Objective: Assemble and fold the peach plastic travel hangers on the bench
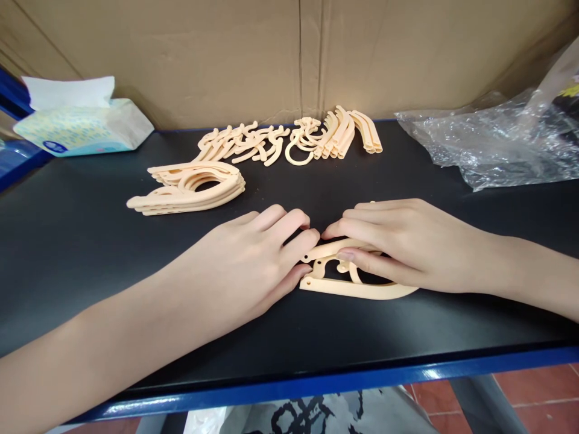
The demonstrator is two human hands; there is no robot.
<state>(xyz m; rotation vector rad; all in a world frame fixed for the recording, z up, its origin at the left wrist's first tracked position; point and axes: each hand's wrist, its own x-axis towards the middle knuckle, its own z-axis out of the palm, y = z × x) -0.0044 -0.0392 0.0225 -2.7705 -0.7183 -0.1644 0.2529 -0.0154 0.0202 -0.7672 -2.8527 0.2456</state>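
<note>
A cream plastic folding clothes hanger (362,290) lies near the front of the black table, folded, with its hinge holes at the left end. My left hand (262,259) has its fingers curled and pinches that left end. Over the hanger's right part, my right hand (402,247) grips it, thumb across the inside and fingers along the far arm. Both hands hide parts of the hanger. A stack of similar folded hangers (217,196) sits beyond my left hand. Loose hook pieces (260,144) and curved arm pieces (337,135) lie in piles at the back.
A tissue pack (85,126) stands at the back left. Crumpled clear plastic bags (488,141) cover the back right. Brown cardboard (203,60) rises behind the table (90,241), whose front edge is blue (316,386). Below it show red floor tiles and a grey printed bag (389,413).
</note>
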